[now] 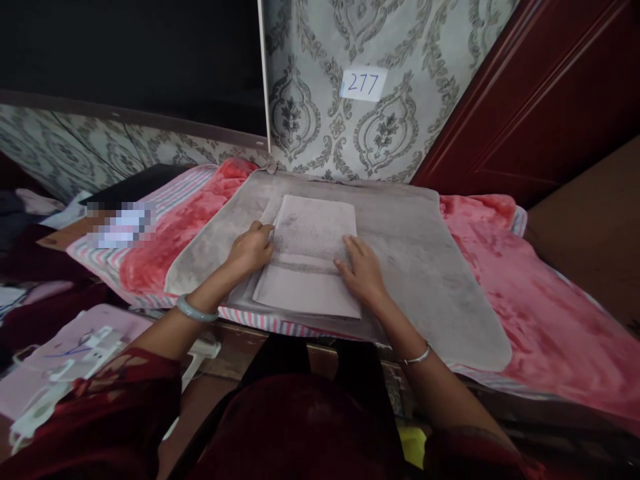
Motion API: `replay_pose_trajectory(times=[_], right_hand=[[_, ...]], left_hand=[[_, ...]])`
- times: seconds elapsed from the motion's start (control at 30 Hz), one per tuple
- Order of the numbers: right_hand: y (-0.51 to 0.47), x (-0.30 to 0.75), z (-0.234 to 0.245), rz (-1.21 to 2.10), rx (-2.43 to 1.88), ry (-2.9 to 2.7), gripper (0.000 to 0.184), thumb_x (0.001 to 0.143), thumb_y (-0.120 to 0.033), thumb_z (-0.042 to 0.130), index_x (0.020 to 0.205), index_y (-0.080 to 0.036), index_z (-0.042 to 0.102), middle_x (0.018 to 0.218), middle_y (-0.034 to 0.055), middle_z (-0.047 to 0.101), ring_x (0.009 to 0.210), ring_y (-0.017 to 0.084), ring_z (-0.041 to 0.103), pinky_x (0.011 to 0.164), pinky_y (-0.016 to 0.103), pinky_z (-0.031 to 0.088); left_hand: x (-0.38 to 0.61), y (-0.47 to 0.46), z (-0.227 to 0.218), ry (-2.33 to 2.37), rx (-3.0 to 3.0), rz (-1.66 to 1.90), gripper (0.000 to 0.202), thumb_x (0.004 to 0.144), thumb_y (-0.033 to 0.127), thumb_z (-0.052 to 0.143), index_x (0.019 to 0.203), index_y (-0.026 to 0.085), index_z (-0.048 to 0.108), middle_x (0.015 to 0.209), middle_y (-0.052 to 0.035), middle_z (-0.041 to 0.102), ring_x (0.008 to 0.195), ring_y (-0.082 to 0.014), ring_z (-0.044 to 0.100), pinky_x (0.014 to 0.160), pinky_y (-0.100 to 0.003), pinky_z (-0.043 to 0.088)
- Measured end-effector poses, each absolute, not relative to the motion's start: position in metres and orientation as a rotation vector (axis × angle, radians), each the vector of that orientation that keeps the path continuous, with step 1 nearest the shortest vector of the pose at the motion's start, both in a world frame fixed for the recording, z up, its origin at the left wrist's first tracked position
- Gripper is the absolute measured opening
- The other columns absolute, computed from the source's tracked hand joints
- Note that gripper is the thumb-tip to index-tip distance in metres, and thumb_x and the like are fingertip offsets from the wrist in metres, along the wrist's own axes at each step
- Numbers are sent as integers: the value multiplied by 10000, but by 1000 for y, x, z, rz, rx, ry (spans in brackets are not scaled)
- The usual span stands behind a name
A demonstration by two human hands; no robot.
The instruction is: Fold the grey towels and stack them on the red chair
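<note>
A pale mauve towel (313, 257), folded into a rectangle with a darker woven band across it, lies on a larger grey plush mat (425, 260). My left hand (250, 250) rests at the towel's left edge, its fingers curled over the fold. My right hand (363, 270) lies flat on the towel's right side with fingers stretched out. A green bangle is on my left wrist and a thin silver one on my right.
The mat lies on a red and pink fleece blanket (545, 307) over a striped cover. Patterned wallpaper with a paper tag reading 277 (363, 83) is behind. A dark red door (540, 93) stands at right. White plastic hangers (65, 373) lie at lower left.
</note>
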State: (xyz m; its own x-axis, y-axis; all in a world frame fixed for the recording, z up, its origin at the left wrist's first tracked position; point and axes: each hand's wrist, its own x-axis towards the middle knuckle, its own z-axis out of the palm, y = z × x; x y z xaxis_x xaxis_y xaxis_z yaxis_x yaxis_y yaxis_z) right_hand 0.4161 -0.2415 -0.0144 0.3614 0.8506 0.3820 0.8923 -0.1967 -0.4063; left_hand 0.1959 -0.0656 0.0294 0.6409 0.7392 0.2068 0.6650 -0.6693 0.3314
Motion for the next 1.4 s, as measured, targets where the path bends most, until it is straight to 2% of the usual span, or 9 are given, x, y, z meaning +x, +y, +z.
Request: replay_pose_trajectory(times=[0.13,0.23,0.37,0.5,0.6,0.77,0.9,1.13,1.4], right_hand=[[-238,376,-10,-24,-2136,-1839,642,990,-497,451,1568,-223,393,1664,121,283,1533,327,217,1210,590,182],[-238,360,-15,53,-2203,-1943,633,1012,-505,422,1577,-224,378,1673,110,258,1546,316,182,1223,575,136],[-240,359,-19,39,-2228,-1955,630,1024,-499,407,1588,-221,357,1679,106,236,1550,310,173,1227,562,134],[-241,363,-17,40,-2245,-1949,620,1025,-485,410,1588,-228,358,1678,104,240,1544,325,193,1215,582,159],[-243,362,-18,12,-2234,-1941,601,1025,-473,407,1570,-218,394,1663,122,281,1533,338,221,1205,595,176],[-254,348,-19,-13,-2055,-2073,669,983,-550,475,1553,-203,419,1643,156,322,1518,363,247,1195,610,199],[-260,334,-21,-26,-1858,-2217,715,940,-553,570,1546,-201,427,1657,153,288,1523,368,228,1210,592,198],[-258,329,-25,-21,-1772,-2204,478,1006,-329,471,1452,-180,558,1555,153,469,1495,321,322,1200,565,286],[-258,329,-33,-79,-1659,-2075,369,1011,-246,477,1308,-152,674,1414,153,615,1411,282,469,1177,493,368]], left_hand=[[205,-84,24,1140,2708,488,237,904,243,527,1076,170,672,1128,-128,646,1064,-278,645,936,-366,504],[210,-88,8,1241,2599,440,193,906,260,555,1061,170,628,1048,-122,678,989,-267,655,869,-364,507],[209,-78,-4,1280,2469,548,210,882,246,583,1074,163,601,964,-107,697,900,-250,656,822,-347,500],[202,-71,-2,1170,2446,627,127,851,168,534,939,168,626,935,-86,701,870,-220,642,826,-322,494],[187,-75,2,1119,2465,653,148,848,153,491,880,179,633,933,-73,704,880,-212,639,835,-316,488],[149,-101,4,1284,2525,448,132,863,246,520,850,194,641,918,-82,693,879,-247,641,789,-346,479],[129,-116,0,1275,2473,415,112,841,287,553,848,207,630,914,-57,673,834,-218,632,767,-331,479],[121,-124,-4,1307,2372,493,89,814,280,594,851,202,614,855,-43,645,775,-196,604,721,-319,472],[118,-131,-3,1314,2371,493,105,796,243,609,701,201,595,768,-35,616,719,-181,587,686,-308,430]])
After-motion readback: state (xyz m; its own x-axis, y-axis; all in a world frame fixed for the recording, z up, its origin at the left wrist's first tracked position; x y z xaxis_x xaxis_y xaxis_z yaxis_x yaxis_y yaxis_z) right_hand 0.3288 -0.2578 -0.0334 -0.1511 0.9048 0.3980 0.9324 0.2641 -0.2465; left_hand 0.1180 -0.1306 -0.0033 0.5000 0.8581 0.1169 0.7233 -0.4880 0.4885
